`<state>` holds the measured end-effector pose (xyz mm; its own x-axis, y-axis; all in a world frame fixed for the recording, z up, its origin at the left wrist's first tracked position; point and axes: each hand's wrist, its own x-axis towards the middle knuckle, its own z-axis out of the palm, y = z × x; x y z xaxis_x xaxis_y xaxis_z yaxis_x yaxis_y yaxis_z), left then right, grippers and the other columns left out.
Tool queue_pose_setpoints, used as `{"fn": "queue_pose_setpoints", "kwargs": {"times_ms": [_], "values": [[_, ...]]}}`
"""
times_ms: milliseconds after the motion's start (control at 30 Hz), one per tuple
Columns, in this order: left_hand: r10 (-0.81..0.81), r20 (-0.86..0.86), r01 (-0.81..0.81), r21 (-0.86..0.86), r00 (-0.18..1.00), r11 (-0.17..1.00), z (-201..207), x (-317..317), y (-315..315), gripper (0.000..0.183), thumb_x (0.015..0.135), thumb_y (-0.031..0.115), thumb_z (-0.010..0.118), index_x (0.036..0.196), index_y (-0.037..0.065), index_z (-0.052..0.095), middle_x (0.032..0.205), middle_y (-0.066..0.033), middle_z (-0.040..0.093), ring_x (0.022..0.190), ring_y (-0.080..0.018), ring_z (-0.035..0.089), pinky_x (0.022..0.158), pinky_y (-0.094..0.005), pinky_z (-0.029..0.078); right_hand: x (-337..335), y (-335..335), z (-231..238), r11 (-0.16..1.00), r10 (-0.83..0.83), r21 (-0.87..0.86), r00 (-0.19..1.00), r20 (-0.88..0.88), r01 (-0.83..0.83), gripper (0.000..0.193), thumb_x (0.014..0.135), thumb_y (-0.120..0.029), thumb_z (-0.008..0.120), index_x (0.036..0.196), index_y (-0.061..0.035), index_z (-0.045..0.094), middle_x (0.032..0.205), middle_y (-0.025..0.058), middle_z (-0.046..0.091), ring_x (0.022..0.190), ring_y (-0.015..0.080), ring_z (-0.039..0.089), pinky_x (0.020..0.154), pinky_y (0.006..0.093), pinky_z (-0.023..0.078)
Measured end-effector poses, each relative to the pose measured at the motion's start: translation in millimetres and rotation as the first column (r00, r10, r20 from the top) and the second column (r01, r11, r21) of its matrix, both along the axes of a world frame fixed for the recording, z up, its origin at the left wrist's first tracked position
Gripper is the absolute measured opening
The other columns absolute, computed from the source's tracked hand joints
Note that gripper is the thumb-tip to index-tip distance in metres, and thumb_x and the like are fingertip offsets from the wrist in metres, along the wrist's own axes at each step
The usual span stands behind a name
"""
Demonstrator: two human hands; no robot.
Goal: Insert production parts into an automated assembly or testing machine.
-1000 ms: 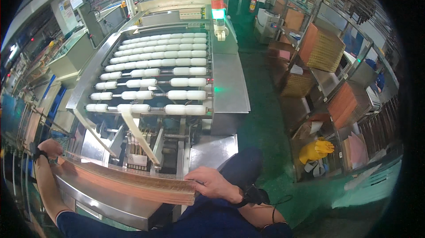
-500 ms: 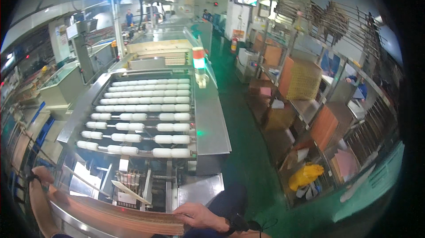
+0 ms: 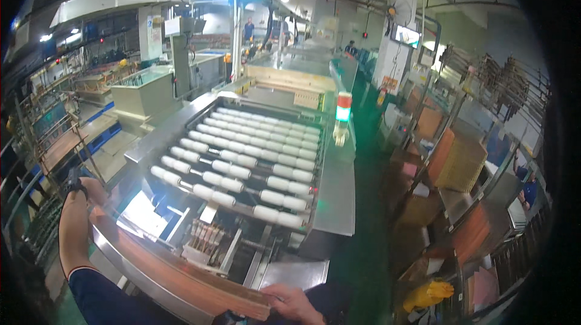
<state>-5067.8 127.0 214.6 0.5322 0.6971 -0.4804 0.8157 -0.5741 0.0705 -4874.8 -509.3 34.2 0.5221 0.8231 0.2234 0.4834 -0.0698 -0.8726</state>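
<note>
A thick stack of copper-coloured sheets (image 3: 172,258) stands on its long edge across the front of a roller conveyor, sloping down to the right. My left hand (image 3: 94,191), with a dark band at the wrist, grips its far left end; most of those fingers are hidden. At the other end, my right hand (image 3: 290,302) clasps the corner of the stack, thumb on top. A metal rail (image 3: 142,276) runs along the near side of the stack. Just beyond it are the machine's feed mechanism (image 3: 209,240) and rows of white rollers (image 3: 254,161).
A red and white signal lamp (image 3: 343,110) rises from the conveyor's right side panel (image 3: 336,204). Racks with copper-coloured panels (image 3: 463,158) and yellow gloves (image 3: 428,295) line the right. A grey tank (image 3: 142,92) stands at the left. Another person (image 3: 529,192) is behind the racks.
The view has swung left, so the conveyor and racks sit farther right. Both hands still grip the stack's ends, and more of my left arm and sleeve shows.
</note>
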Motion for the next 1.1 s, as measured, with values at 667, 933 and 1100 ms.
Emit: {"fn": "queue_pose_setpoints", "kwargs": {"times_ms": [667,933,1100], "values": [[-0.783,-0.467,0.899,0.068,0.411,0.432,-11.0,-8.8,104.2,0.018,0.081,0.027,0.070,0.090,0.012,0.073,0.085,-0.0084,0.072,0.076,-0.0284,0.070,0.066,-0.0419,0.057,2.7,3.3,12.4,0.986,-0.138,0.127,0.965,0.222,0.112,0.023,0.087,-0.014,0.069,0.107,-0.0031,0.068,0.104,0.0155,0.069,0.098,0.0353,0.064,0.087,0.0430,0.052],[-0.071,0.012,0.071,-0.005,0.997,0.997,-1.8,-7.2,80.9,0.030,0.089,0.032,0.068,0.105,0.007,0.065,0.091,-0.0094,0.071,0.082,-0.0238,0.070,0.064,-0.0349,0.057,5.3,3.2,23.6,0.991,-0.110,0.092,0.981,0.160,0.096,0.028,0.077,-0.005,0.073,0.104,-0.0015,0.069,0.105,0.0159,0.071,0.096,0.0348,0.067,0.085,0.0414,0.055],[0.235,0.065,-0.221,-0.173,0.970,0.960,13.5,7.7,31.2,0.058,0.093,0.042,0.069,0.137,0.007,0.053,0.108,-0.0105,0.069,0.099,-0.0229,0.070,0.079,-0.0407,0.057,-0.5,2.9,25.8,0.994,-0.104,0.040,0.985,0.135,0.100,0.032,0.076,-0.007,0.077,0.107,-0.0028,0.070,0.110,0.0156,0.071,0.099,0.0327,0.068,0.087,0.0411,0.055]]}}
